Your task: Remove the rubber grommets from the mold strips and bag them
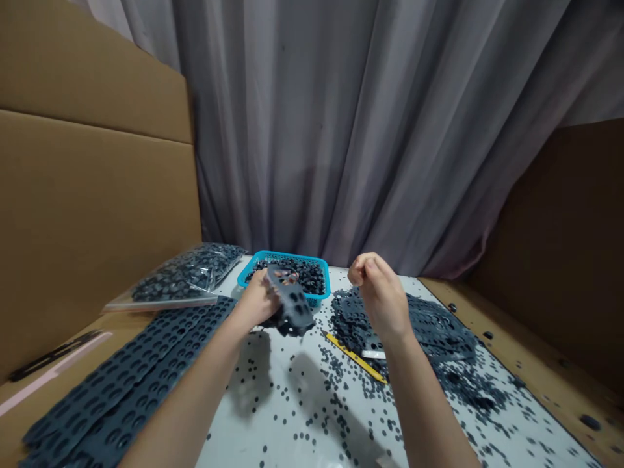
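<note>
My left hand (pixel 262 299) is closed on a dark rubber sheet (pixel 291 300) punched with rows of holes; the sheet curls over above the table. Just behind it stands a blue basket (pixel 320 299) filled with small black rubber pieces (pixel 309 273). To the right, my right hand (pixel 380 286) is raised in the air with its fingers curled together. Whether a small piece sits between those fingers is hidden. Beneath and beyond the right hand lies a pile of punched dark sheets (pixel 433 325).
A clear zip bag (pixel 188 273) of black pieces lies at the left, near long dark sheets with round bumps (pixel 117 383). A yellow pen-shaped tool (pixel 355 357) rests on the white table (pixel 277 429) among scattered black discs. Cardboard walls (pixel 97 182) flank both sides; a grey curtain (pixel 312 130) hangs behind.
</note>
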Motion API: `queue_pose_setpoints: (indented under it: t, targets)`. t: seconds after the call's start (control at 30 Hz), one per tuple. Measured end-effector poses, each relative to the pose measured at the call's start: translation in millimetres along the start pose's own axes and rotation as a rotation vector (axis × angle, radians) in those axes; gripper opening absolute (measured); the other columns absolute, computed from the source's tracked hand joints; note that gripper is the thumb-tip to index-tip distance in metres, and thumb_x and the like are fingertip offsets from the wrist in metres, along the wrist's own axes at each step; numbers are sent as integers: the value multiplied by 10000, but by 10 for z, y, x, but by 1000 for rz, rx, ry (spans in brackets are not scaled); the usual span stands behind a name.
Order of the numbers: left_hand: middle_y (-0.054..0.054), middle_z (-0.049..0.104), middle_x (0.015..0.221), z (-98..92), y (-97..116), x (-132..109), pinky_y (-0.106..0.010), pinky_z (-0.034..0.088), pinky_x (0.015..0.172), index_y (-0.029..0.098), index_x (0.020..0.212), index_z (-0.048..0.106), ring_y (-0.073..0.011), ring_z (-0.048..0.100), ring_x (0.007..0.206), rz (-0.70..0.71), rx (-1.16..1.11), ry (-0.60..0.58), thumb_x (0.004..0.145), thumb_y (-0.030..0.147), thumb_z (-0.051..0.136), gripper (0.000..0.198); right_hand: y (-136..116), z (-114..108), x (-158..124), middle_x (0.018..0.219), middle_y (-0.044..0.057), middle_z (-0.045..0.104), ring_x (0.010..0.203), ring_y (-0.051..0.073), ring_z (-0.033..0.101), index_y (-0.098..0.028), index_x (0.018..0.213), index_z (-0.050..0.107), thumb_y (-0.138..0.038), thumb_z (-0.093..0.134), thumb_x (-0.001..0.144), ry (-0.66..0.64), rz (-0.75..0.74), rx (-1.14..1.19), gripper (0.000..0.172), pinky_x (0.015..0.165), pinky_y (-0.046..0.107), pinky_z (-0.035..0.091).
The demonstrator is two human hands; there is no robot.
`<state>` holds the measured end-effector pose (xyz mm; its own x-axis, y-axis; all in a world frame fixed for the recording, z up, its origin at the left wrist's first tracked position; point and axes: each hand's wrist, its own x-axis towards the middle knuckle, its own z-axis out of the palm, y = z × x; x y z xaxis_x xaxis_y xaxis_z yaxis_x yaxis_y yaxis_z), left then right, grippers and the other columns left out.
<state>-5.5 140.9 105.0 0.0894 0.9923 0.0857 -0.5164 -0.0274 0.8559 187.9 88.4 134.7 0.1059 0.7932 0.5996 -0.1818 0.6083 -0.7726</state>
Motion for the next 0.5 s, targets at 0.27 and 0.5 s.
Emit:
queue_pose_setpoints:
  t: [0.27,0.5]
  targets:
    - [57,333,474,83,234,-102,-229,223,476,182,475,423,-114,336,487,233,1033,-194,752,340,542,340,-237,180,-156,620,-31,390,592,115,364,-187,707,464,-317,356,927,-203,-56,-413,277,583,252,289]
    - [50,371,571,182,232,-183,-232,287,518,178,601,431,-111,361,542,212,853,-370,805,478,472,366,-69,346,-194,766,24,545,686,158,485,-192,805,452,-311,318,949,-469,3,-1075,229,626,269,344]
